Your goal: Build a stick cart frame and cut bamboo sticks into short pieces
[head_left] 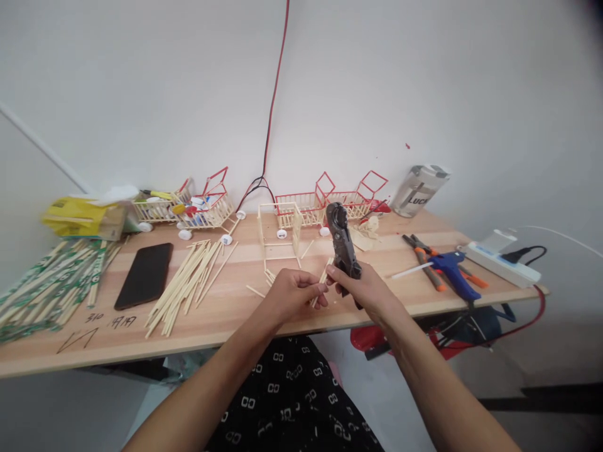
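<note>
My left hand (294,294) is closed, pinching a few short wooden sticks (323,276) over the front edge of the table. My right hand (365,287) is wrapped round a black plier-like hand tool (343,242), its head pointing up and away from me. The right thumb and fingertips also touch the tops of the sticks. Whether the tool's jaws are apart is hard to see. Just behind my left hand stands a bare wooden stick frame (279,256), with small cut pieces lying at its foot.
Small stick carts (301,210) with red handles line the wall. Loose sticks (188,282), a black phone (145,275) and green-wrapped chopsticks (56,285) lie left. Rightward are a blue glue gun (455,275), orange-handled pliers (429,267), a power strip (504,263) and a silver can (419,190).
</note>
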Demonstrator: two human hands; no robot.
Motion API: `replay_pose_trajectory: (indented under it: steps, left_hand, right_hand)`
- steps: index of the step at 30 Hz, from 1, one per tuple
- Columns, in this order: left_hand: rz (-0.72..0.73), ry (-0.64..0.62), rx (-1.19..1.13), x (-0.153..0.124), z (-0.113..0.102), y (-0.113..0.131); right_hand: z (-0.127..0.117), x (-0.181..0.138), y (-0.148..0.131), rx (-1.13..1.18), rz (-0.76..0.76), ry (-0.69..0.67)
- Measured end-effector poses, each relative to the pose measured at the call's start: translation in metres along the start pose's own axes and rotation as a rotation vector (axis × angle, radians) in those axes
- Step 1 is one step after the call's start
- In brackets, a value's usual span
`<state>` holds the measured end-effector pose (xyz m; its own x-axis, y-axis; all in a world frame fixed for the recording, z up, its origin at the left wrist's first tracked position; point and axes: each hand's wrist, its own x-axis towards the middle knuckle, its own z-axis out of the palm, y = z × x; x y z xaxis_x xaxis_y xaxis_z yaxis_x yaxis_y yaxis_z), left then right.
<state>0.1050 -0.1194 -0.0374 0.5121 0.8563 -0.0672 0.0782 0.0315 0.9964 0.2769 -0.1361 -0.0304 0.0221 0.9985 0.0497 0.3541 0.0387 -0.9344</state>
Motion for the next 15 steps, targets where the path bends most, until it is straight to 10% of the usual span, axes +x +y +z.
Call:
replay_pose_trajectory:
  steps: [15]
  left_hand:
    - [-0.040, -0.191, -0.188, -0.016, -0.011, 0.003]
  right_hand:
    - [-0.071, -0.062, 0.014, -0.031, 0.271, -0.452]
